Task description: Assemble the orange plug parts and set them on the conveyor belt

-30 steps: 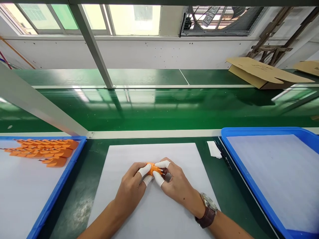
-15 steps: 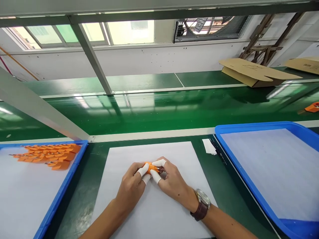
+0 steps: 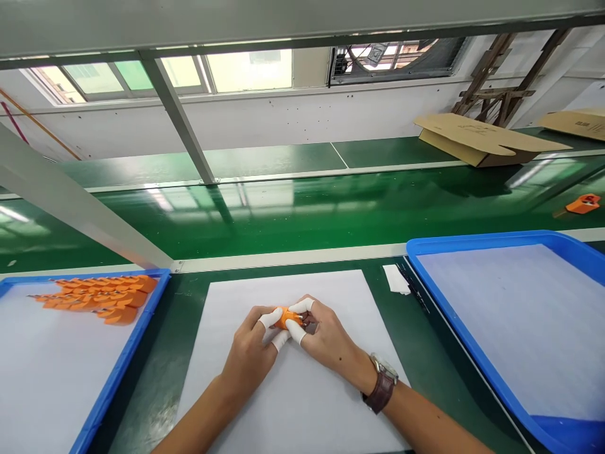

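Both of my hands meet over a white sheet (image 3: 293,403) and pinch one small orange plastic part (image 3: 285,317) with metal prongs at its right end. White finger cots cover the thumbs and forefingers. My left hand (image 3: 250,347) grips the part's left side. My right hand (image 3: 328,334), with a watch (image 3: 382,381) on its wrist, holds the right end by the prongs. Fingertips hide much of the part, so its exact kind is unclear.
On the left, a blue-rimmed tray (image 3: 120,366) bears rows of orange parts (image 3: 108,296). Another blue tray (image 3: 472,372), lined with white, stands on the right. Beside it lie a white scrap (image 3: 396,279) and thin black pieces (image 3: 416,290). An orange piece (image 3: 583,203) moves or rests on the green surface (image 3: 302,214) beyond.
The hands stay in nearly the same place, still pinching the orange part. The view has tilted slightly, and the orange piece at the far right sits farther left.
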